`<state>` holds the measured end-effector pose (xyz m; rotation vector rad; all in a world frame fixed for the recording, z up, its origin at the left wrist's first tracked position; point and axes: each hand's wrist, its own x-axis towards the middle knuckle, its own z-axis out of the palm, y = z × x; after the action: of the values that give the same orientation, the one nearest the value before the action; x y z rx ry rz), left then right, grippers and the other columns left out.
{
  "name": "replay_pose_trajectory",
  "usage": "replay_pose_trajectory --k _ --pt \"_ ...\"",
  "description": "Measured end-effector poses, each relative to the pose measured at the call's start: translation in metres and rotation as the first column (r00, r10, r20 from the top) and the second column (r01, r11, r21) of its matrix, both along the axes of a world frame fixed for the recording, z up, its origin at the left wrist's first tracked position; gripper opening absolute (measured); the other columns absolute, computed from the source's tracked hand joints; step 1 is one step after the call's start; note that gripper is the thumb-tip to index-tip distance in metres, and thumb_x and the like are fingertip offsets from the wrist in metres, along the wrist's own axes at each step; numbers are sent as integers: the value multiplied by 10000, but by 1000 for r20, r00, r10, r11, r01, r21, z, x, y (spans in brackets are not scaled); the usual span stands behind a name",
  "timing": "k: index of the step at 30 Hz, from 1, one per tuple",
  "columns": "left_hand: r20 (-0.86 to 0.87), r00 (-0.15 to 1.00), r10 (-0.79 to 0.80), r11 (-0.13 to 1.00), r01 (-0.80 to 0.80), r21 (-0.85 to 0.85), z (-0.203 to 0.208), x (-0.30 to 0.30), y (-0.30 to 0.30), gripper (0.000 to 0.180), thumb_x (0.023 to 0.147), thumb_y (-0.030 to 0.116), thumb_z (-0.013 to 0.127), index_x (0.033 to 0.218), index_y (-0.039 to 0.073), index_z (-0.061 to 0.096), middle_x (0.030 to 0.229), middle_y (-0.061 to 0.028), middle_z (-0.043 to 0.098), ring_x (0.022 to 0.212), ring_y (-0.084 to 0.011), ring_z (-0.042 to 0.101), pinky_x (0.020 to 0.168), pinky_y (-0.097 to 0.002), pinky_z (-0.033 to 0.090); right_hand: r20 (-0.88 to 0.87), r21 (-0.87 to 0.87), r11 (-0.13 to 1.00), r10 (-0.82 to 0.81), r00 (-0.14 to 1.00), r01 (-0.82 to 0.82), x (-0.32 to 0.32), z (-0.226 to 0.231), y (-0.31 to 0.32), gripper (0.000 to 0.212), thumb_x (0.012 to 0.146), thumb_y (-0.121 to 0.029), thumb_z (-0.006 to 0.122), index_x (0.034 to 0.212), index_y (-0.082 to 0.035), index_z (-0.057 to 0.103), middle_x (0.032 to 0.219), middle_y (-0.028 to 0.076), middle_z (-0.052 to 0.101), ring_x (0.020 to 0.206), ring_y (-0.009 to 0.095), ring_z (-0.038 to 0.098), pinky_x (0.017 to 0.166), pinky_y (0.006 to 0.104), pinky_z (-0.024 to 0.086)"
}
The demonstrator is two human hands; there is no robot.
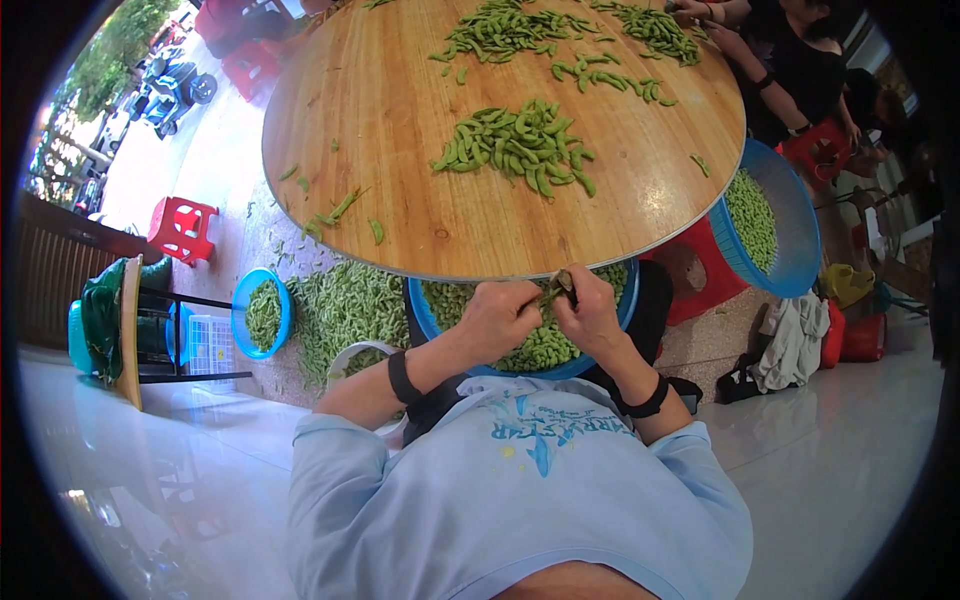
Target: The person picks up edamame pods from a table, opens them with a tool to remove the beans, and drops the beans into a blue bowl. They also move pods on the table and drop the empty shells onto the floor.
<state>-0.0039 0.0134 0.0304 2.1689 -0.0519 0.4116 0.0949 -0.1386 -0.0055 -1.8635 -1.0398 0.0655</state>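
Note:
Both my hands meet at the table's near edge, above a blue basin (632, 310) that holds many small green beans or pods. My left hand (498, 320) is closed in a pinch at a green soybean pod (546, 296). From the other side my right hand (590, 312) grips toward the same pod, its fingers bent. A small dark thing (565, 281) shows at the right fingers; what it is cannot be made out. Beyond my hands a heap of green soybean pods (520, 145) lies on the round wooden table (350, 130). Much of the pod between my fingers is hidden.
Loose pods cover the floor (345, 310) at the left, beside a small blue basin (263, 340). Another blue basin (795, 225) of green beans stands at the right. Red stools (183, 228) stand about. Across the table, a person's hand (728, 40) works near more pods.

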Motion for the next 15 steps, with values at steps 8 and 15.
replay_pose_trajectory --k 8,15 --pt "-397 893 -213 666 -164 -727 9 1 16 184 890 84 562 1036 -19 609 771 -50 629 656 -107 586 558 -244 478 -557 162 976 213 802 -147 -3 9 -9 81 823 -37 575 875 8 531 612 73 505 508 156 515 467 290 397" --pt "-145 954 -263 311 -59 -949 -9 4 12 268 865 36 621 1121 -27 573 948 -91 634 743 -142 600 610 -258 489 -886 359 933 348 306 -20 -9 19 -5 93 891 -99 557 896 -6 556 650 26 541 468 95 508 382 210 342"
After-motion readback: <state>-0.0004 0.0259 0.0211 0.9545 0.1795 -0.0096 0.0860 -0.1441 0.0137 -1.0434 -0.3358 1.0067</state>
